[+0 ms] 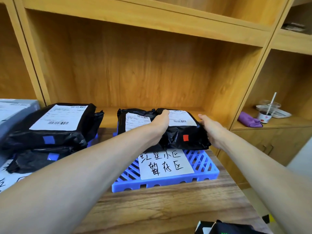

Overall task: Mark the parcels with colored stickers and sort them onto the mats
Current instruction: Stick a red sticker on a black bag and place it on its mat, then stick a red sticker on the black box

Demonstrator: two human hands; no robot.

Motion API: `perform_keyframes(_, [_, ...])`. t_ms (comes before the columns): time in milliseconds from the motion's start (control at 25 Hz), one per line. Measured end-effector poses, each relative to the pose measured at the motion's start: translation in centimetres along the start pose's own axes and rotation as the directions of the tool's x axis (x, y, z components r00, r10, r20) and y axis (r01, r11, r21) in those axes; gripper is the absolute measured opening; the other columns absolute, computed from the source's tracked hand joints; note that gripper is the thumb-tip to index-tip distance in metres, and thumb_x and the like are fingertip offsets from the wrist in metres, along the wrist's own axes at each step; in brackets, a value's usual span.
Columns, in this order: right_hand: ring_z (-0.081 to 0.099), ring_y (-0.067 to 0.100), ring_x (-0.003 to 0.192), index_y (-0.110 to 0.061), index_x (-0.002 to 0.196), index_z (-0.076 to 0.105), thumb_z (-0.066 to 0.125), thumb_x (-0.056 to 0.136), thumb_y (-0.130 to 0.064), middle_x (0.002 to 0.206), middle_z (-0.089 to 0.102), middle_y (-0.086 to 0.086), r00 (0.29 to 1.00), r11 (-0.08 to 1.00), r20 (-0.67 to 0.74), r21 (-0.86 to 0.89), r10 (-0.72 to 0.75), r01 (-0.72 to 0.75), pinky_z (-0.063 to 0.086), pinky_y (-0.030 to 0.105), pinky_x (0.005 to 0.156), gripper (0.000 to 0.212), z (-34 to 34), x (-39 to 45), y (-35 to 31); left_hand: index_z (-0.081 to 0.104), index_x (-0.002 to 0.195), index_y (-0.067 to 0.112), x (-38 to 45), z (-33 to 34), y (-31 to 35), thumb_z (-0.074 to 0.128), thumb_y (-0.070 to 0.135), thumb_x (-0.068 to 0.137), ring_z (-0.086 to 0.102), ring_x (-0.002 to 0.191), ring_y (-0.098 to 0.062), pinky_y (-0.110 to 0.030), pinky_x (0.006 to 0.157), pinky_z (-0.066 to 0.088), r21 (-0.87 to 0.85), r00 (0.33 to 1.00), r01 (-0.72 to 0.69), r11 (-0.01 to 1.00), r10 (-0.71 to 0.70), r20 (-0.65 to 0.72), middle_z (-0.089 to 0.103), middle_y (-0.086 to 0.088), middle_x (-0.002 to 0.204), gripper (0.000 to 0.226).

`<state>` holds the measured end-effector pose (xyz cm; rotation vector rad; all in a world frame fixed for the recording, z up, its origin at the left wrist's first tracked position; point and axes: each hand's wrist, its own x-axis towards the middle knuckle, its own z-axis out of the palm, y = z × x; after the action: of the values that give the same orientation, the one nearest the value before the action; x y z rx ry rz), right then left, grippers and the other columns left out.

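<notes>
Head view, looking down along two bare forearms toward a wooden shelf unit (152,68).

Left hand (160,123) gripping the left end of a black parcel (182,134), thumb and fingers wrapped over its top edge beside the white shipping label (181,119). Right hand (210,130) pressed flat against the parcel's right end, fingers extended, clasping it from that side. Parcel thus held between both hands, over the far half of a blue slatted mat (200,168); whether resting on the mat or just above it cannot be told. Red sticker (185,137) on the parcel's near face.

Just behind and to the left, touching it, a second black parcel (133,120) with its own label, also on the blue mat. On the mat's near half, a white paper sign (164,163) with handwritten characters in black.

Far left, two stacked black parcels: upper one (55,125) with a large label and a blue sticker (49,140), lower one (38,160) also showing a blue sticker. Grey box (15,114) at the left edge behind them.

Mat sitting on a wood-grain tabletop (168,203). In the right shelf compartment, a purple cloth (249,120) beside a plastic cup with a straw (266,114).
</notes>
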<state>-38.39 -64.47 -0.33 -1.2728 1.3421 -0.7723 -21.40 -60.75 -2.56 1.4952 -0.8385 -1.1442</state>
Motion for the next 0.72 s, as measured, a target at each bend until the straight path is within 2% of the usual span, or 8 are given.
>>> perform_keyframes(80, [0.062,0.017,0.091,-0.014,0.112,0.062,0.045,0.098,-0.052,0.101,0.067,0.005,1.000,1.000,-0.008,-0.012,-0.003,0.003,0.044,0.036,0.088,0.044,0.1,0.3,0.2,0.064,0.121,0.020,0.3,-0.1,0.1,0.032,0.061,0.070,0.061,0.114,-0.027,-0.046,0.109,0.040,0.005,1.000,-0.018,1.000,0.018,-0.010,0.070,-0.005,0.118,0.073])
perform_keyframes(200, [0.062,0.026,0.109,-0.012,0.115,0.066,0.045,0.097,-0.052,0.114,0.069,0.009,0.995,0.997,-0.087,-0.068,-0.053,0.047,0.047,0.039,0.092,0.049,-0.3,0.5,0.4,0.058,0.131,0.018,0.7,-0.7,0.3,0.032,0.065,0.060,0.058,0.119,-0.030,-0.048,0.111,0.037,0.016,0.996,-0.025,1.000,0.026,-0.080,0.067,-0.004,0.122,0.090])
perform_keyframes(280, [0.063,0.026,0.111,-0.009,0.119,0.065,0.043,0.099,-0.048,0.117,0.069,0.009,0.989,0.991,-0.111,-0.093,-0.101,0.091,0.049,0.040,0.096,0.049,-1.1,0.0,0.3,0.054,0.134,0.015,-0.6,-1.2,1.0,0.034,0.065,0.057,0.057,0.120,-0.030,-0.046,0.111,0.037,0.004,0.996,-0.031,1.000,0.032,-0.081,0.066,-0.003,0.115,0.094])
perform_keyframes(440, [0.065,0.023,0.109,-0.008,0.123,0.064,0.042,0.101,-0.048,0.121,0.068,0.009,0.980,0.976,-0.107,-0.157,-0.170,0.152,0.047,0.044,0.105,0.051,-2.4,-1.9,0.5,0.047,0.139,0.007,-5.0,-1.7,2.0,0.032,0.053,0.083,0.051,0.119,-0.034,-0.045,0.114,0.034,0.021,0.997,-0.045,0.999,0.046,-0.060,0.060,-0.016,0.116,0.074])
perform_keyframes(520, [0.063,0.023,0.112,-0.008,0.127,0.063,0.040,0.101,-0.049,0.126,0.066,0.009,0.970,0.952,-0.099,-0.233,-0.224,0.196,0.045,0.043,0.106,0.053,-2.6,-3.8,0.3,0.047,0.139,0.007,-7.2,-1.8,2.3,0.030,0.050,0.094,0.051,0.121,-0.035,-0.040,0.106,0.036,0.111,0.996,-0.059,0.992,0.066,-0.063,0.059,-0.017,0.127,0.065])
perform_keyframes(560, [0.061,0.023,0.117,-0.009,0.130,0.061,0.038,0.101,-0.051,0.131,0.064,0.009,0.962,0.923,-0.088,-0.316,-0.260,0.220,0.042,0.042,0.108,0.056,-2.6,-4.8,0.2,0.046,0.140,0.009,-8.6,-1.7,2.5,0.028,0.048,0.099,0.049,0.121,-0.033,-0.037,0.100,0.034,0.185,0.995,-0.071,0.980,0.084,-0.059,0.057,-0.013,0.128,0.060])
perform_keyframes(640, [0.054,0.026,0.128,-0.011,0.138,0.055,0.033,0.102,-0.054,0.141,0.057,0.010,0.942,0.808,-0.046,-0.529,-0.332,0.260,0.038,0.037,0.109,0.060,-2.8,-7.4,0.2,0.039,0.147,0.014,-11.7,-1.6,2.7,0.023,0.046,0.103,0.044,0.129,-0.030,-0.037,0.100,0.030,0.339,0.992,-0.106,0.935,0.124,-0.032,0.049,-0.008,0.140,0.057])
perform_keyframes(720, [0.050,0.028,0.131,-0.013,0.142,0.050,0.030,0.104,-0.053,0.143,0.055,0.012,0.927,0.686,0.012,-0.669,-0.375,0.286,0.037,0.031,0.098,0.059,-2.9,-9.9,0.2,0.035,0.149,0.015,-14.7,-1.5,2.7,0.020,0.044,0.105,0.041,0.135,-0.030,-0.036,0.097,0.030,0.467,0.989,-0.136,0.874,0.148,0.010,0.043,-0.009,0.149,0.056])
